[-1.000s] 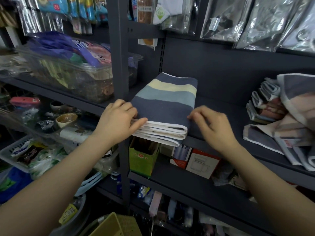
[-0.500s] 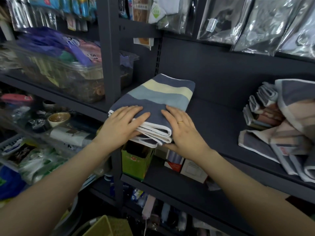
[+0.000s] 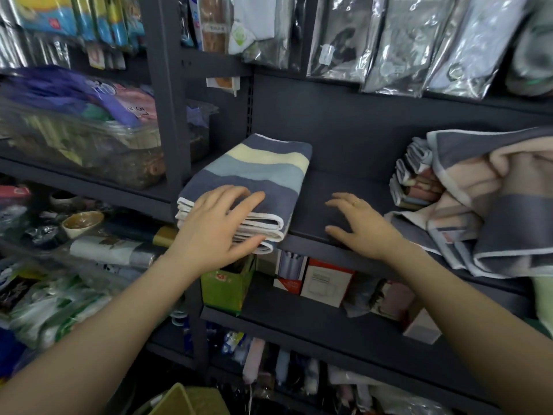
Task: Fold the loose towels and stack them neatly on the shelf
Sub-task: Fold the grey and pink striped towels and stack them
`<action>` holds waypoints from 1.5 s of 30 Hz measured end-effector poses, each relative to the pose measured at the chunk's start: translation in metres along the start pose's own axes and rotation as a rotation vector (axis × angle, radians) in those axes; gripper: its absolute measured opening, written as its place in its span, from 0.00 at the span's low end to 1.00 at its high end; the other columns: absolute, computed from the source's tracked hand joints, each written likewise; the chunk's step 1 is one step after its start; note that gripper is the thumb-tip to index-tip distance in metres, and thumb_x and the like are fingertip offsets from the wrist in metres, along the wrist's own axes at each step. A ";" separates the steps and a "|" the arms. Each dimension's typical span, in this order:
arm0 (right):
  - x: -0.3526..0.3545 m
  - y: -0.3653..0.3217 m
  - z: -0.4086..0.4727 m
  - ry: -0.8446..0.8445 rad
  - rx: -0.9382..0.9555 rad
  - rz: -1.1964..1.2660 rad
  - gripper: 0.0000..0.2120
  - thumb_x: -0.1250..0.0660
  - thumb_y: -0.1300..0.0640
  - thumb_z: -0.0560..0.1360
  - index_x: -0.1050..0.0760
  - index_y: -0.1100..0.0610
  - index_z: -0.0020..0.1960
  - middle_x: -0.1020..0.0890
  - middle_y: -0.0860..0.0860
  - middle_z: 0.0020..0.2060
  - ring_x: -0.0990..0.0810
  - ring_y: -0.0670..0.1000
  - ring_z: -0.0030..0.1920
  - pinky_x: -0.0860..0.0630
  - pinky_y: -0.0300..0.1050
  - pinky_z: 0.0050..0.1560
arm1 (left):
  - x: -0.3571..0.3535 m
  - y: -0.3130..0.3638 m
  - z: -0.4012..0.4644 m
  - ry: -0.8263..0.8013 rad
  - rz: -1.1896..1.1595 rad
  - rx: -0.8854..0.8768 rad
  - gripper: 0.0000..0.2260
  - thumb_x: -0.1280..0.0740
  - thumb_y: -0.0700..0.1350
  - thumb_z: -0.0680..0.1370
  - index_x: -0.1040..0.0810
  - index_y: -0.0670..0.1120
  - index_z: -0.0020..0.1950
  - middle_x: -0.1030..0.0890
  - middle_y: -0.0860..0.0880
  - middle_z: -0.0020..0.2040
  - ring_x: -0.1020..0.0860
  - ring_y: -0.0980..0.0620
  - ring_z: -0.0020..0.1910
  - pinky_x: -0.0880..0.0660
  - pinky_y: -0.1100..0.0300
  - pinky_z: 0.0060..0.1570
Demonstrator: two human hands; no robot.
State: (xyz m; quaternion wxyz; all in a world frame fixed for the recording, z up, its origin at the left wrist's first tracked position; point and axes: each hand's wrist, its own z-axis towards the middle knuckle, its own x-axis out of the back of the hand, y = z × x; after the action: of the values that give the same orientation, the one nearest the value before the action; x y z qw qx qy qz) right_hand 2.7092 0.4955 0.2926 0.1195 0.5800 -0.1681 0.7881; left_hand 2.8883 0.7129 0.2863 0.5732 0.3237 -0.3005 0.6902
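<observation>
Left hand (image 3: pixel 218 226) rests on folded towel (image 3: pixel 254 172); right hand (image 3: pixel 362 226) spread beside it.

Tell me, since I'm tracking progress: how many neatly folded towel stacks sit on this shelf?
1: the folded striped stack under the left hand, at the shelf's left end. The loose towels right may hide more.

Clear plastic bin (image 3: pixel 89 145) of mixed goods, upper left. Hanging plastic packets (image 3: pixel 419 40) above. Green carton (image 3: pixel 226 287) beside white-red box (image 3: pixel 326 284) below.
</observation>
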 end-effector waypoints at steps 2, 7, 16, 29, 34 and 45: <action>0.016 0.006 -0.012 0.049 0.019 -0.075 0.21 0.38 0.48 0.76 0.32 0.54 0.67 0.37 0.53 0.71 0.37 0.56 0.69 0.35 0.51 0.66 | 0.007 0.024 0.014 0.038 -0.033 -0.084 0.24 0.41 0.55 0.74 0.27 0.41 0.64 0.22 0.41 0.54 0.22 0.41 0.50 0.25 0.50 0.46; 0.058 0.035 -0.053 0.199 -0.002 -0.163 0.15 0.35 0.53 0.75 0.24 0.59 0.59 0.29 0.56 0.66 0.30 0.57 0.65 0.32 0.52 0.64 | 0.007 0.085 0.054 0.054 -0.114 -0.230 0.20 0.41 0.49 0.75 0.25 0.40 0.62 0.19 0.42 0.50 0.20 0.42 0.45 0.22 0.53 0.36; 0.140 0.148 -0.129 0.491 -0.223 -0.341 0.15 0.36 0.59 0.74 0.25 0.62 0.59 0.26 0.62 0.62 0.27 0.65 0.58 0.29 0.59 0.58 | -0.029 0.188 0.114 0.097 -0.231 -0.347 0.14 0.36 0.44 0.75 0.23 0.42 0.60 0.19 0.44 0.50 0.20 0.43 0.45 0.22 0.52 0.36; 0.171 0.246 -0.080 0.520 -0.237 -0.587 0.13 0.42 0.55 0.78 0.30 0.63 0.57 0.22 0.63 0.51 0.26 0.63 0.51 0.33 0.55 0.47 | -0.045 0.259 0.176 0.127 -0.517 -0.054 0.14 0.36 0.45 0.76 0.25 0.51 0.61 0.27 0.59 0.47 0.26 0.61 0.38 0.26 0.58 0.38; 0.158 0.211 -0.136 0.759 0.112 -0.369 0.12 0.35 0.53 0.73 0.26 0.63 0.39 0.21 0.61 0.31 0.21 0.61 0.32 0.30 0.47 0.29 | -0.046 0.278 0.184 0.177 -0.553 -0.037 0.24 0.37 0.48 0.76 0.37 0.54 0.72 0.23 0.54 0.54 0.25 0.59 0.41 0.26 0.59 0.44; 0.112 0.209 -0.234 0.533 0.185 -0.298 0.13 0.38 0.50 0.73 0.23 0.59 0.39 0.21 0.52 0.32 0.20 0.53 0.31 0.28 0.41 0.24 | -0.079 0.331 0.183 -0.129 -0.523 -0.188 0.21 0.34 0.61 0.71 0.24 0.46 0.55 0.23 0.52 0.48 0.26 0.52 0.49 0.31 0.57 0.46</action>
State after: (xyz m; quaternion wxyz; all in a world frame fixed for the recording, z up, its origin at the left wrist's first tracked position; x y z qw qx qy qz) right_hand 2.3910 0.3977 0.3098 0.2203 0.3796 0.0282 0.8981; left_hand 2.5908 0.4684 0.3211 0.7392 0.3787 -0.3052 0.4658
